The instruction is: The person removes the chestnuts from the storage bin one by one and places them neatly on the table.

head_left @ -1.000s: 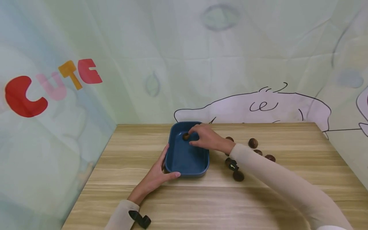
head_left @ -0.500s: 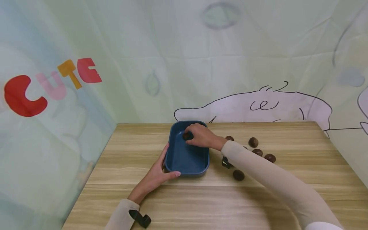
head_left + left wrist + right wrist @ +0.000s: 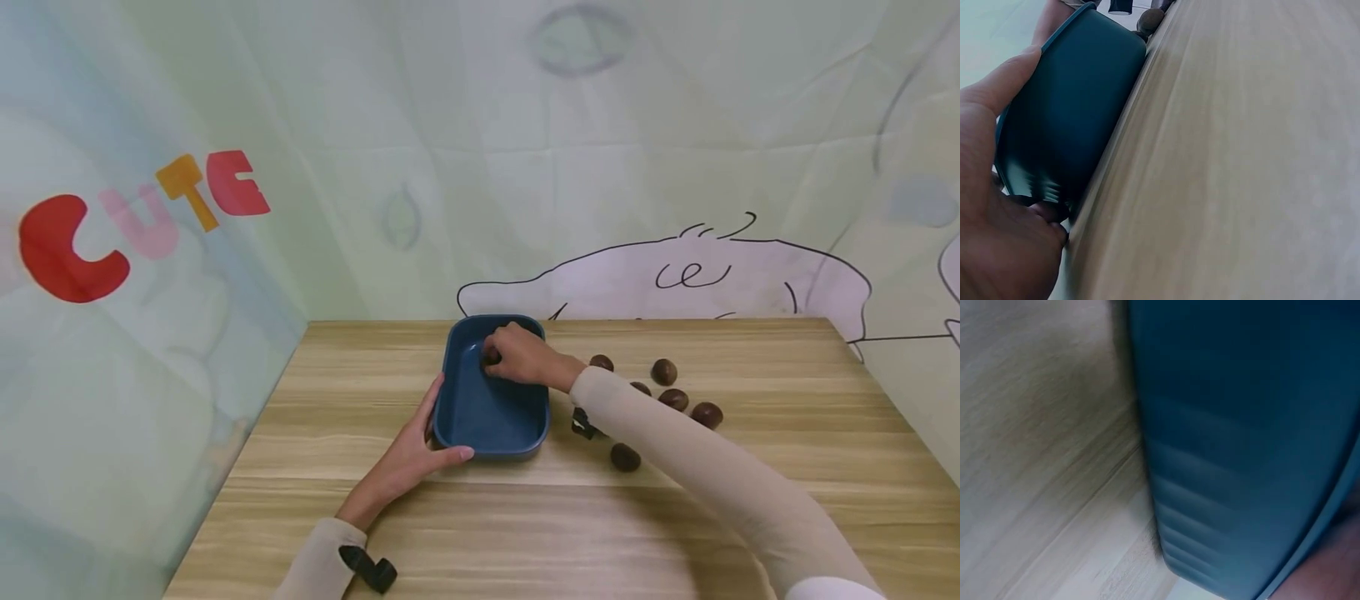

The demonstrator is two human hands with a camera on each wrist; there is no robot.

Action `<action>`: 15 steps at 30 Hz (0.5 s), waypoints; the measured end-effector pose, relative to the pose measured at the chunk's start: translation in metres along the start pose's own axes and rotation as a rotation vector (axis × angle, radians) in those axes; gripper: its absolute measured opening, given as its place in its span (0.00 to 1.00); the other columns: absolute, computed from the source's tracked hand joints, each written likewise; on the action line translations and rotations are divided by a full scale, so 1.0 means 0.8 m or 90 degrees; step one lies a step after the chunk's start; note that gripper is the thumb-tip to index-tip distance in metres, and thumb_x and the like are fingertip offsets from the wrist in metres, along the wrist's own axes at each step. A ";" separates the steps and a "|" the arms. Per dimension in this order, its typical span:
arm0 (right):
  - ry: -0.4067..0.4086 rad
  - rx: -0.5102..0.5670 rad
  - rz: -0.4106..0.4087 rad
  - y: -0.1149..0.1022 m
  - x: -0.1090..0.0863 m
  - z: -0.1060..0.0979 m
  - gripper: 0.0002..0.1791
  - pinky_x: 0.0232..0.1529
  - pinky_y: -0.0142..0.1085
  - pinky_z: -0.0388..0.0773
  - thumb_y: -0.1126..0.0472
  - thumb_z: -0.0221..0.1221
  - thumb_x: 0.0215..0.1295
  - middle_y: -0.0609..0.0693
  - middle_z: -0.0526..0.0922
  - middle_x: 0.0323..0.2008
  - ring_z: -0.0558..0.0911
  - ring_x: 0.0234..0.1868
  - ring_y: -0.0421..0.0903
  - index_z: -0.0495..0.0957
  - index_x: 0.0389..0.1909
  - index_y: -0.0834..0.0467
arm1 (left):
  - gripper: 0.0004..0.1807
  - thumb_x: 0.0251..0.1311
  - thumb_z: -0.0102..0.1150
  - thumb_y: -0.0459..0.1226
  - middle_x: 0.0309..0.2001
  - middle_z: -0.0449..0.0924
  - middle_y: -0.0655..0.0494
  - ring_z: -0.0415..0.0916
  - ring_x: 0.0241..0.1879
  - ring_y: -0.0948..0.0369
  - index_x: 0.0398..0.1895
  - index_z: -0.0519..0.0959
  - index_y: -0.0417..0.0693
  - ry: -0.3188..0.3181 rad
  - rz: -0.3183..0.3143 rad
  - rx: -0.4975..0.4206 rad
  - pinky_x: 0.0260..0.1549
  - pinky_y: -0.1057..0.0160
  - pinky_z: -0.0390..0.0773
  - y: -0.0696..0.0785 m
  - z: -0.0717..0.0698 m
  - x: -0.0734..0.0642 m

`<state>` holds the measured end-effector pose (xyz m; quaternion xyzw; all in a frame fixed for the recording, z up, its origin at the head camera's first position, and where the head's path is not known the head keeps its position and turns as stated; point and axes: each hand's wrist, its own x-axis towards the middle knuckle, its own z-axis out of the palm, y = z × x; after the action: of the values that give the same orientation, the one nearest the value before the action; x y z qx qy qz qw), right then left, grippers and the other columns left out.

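Note:
A deep blue rectangular dish (image 3: 480, 417) stands on the wooden table. My left hand (image 3: 408, 454) holds its near left corner, thumb at the near rim and fingers along the left wall. Inside the dish, towards the far end, my right hand (image 3: 521, 354) has its fingers and thumb curled round a dark brown, nut-like ball (image 3: 491, 356), which they partly hide. In the left wrist view the thumb (image 3: 1013, 75) lies against the rim. The right wrist view is filled mostly by the dish's outer wall (image 3: 1229, 456).
Several similar brown balls lie loose to the right of the dish, among them a near one (image 3: 625, 457) and a far one (image 3: 663, 372). My right sleeve (image 3: 697, 458) passes over part of that group. A printed cloth (image 3: 360, 167) hangs behind the table (image 3: 360, 350).
My right hand has shifted slightly left in the dish, and its fingers have come round the ball, covering more of it. My left hand keeps its hold on the dish.

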<state>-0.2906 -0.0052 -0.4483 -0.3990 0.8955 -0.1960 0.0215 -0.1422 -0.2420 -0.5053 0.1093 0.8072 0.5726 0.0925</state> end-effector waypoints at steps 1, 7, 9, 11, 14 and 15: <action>-0.003 -0.010 -0.002 0.000 -0.001 0.000 0.13 0.54 0.45 0.83 0.59 0.72 0.74 0.56 0.91 0.48 0.86 0.50 0.53 0.90 0.53 0.62 | 0.67 0.63 0.81 0.48 0.91 0.38 0.55 0.45 0.88 0.48 0.92 0.39 0.71 0.000 -0.002 0.001 0.83 0.36 0.48 0.000 0.000 0.000; -0.014 -0.056 -0.010 -0.002 -0.003 0.003 0.10 0.52 0.48 0.78 0.61 0.75 0.70 0.52 0.88 0.43 0.80 0.47 0.52 0.90 0.48 0.58 | 0.67 0.64 0.81 0.47 0.91 0.38 0.53 0.44 0.88 0.46 0.93 0.39 0.70 0.000 -0.006 0.008 0.83 0.35 0.48 0.002 0.000 0.000; -0.014 -0.059 -0.014 -0.003 -0.003 0.005 0.09 0.52 0.49 0.78 0.61 0.75 0.70 0.51 0.89 0.42 0.80 0.46 0.52 0.90 0.47 0.57 | 0.67 0.64 0.81 0.47 0.91 0.38 0.53 0.44 0.88 0.46 0.93 0.39 0.70 0.002 -0.008 0.011 0.82 0.35 0.48 0.003 0.000 0.000; -0.017 -0.059 -0.016 -0.004 -0.004 0.006 0.08 0.52 0.49 0.77 0.61 0.74 0.70 0.50 0.89 0.41 0.80 0.46 0.52 0.90 0.46 0.56 | 0.67 0.63 0.81 0.48 0.91 0.38 0.53 0.44 0.88 0.46 0.93 0.39 0.70 0.002 -0.009 0.011 0.82 0.35 0.48 0.003 0.000 0.000; -0.019 -0.063 -0.023 -0.008 -0.009 0.008 0.07 0.52 0.49 0.77 0.60 0.74 0.70 0.47 0.89 0.39 0.79 0.45 0.51 0.90 0.45 0.55 | 0.67 0.63 0.81 0.48 0.91 0.38 0.53 0.44 0.88 0.46 0.93 0.39 0.70 0.003 -0.007 0.012 0.82 0.35 0.48 0.003 0.000 0.000; -0.019 -0.063 -0.026 -0.009 -0.011 0.008 0.07 0.51 0.49 0.76 0.59 0.74 0.70 0.47 0.89 0.38 0.78 0.44 0.51 0.90 0.45 0.55 | 0.67 0.63 0.81 0.49 0.91 0.38 0.53 0.44 0.88 0.46 0.93 0.39 0.69 0.003 -0.007 0.011 0.83 0.35 0.47 0.002 0.000 0.000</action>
<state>-0.2785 -0.0055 -0.4527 -0.4203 0.8955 -0.1461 0.0111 -0.1417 -0.2415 -0.5034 0.1045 0.8127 0.5657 0.0930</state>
